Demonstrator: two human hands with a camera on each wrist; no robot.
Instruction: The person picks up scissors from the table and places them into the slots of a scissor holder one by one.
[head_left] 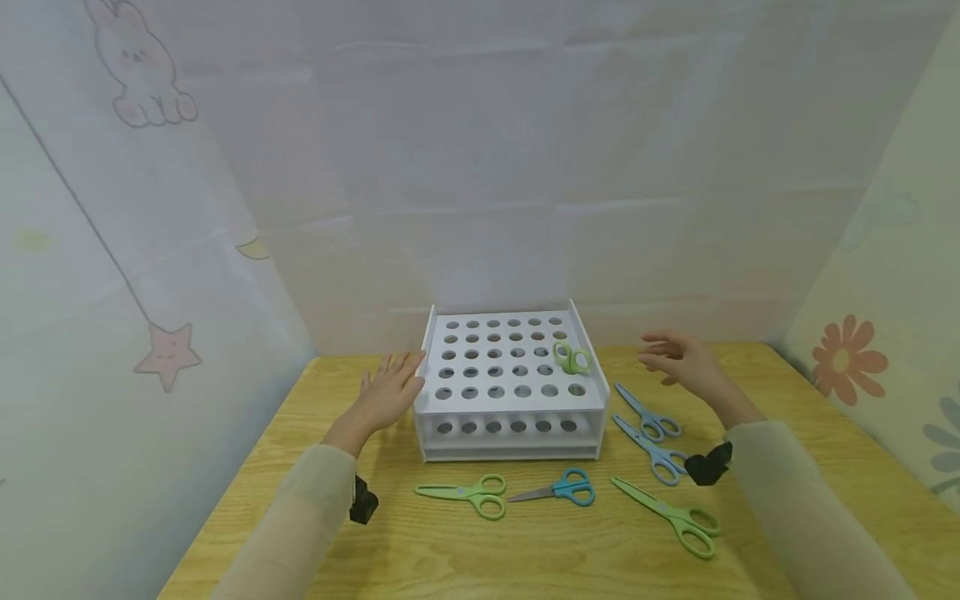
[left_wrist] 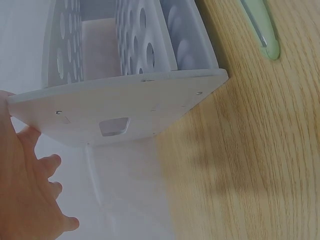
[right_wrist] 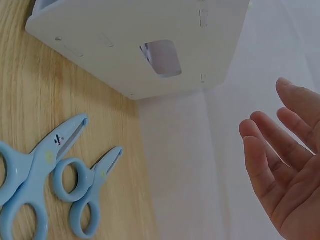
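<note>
A white rack (head_left: 510, 404) with rows of round holes stands at the middle of the table. Green scissors (head_left: 572, 358) sit in one of its holes on the right side, handles up. My left hand (head_left: 390, 390) touches the rack's left side panel with its fingers loosely spread. To the right of the rack, my right hand (head_left: 684, 360) hovers with relaxed, slightly bent fingers and holds nothing. Two light blue scissors, one nearer (head_left: 652, 450) and one farther (head_left: 648, 412), lie on the table below that hand.
In front of the rack lie green scissors (head_left: 465, 493) and blue scissors with metal blades (head_left: 558, 487). More green scissors (head_left: 667, 515) lie at the front right. A pale cloth (head_left: 495, 167) hangs behind the wooden table (head_left: 540, 558).
</note>
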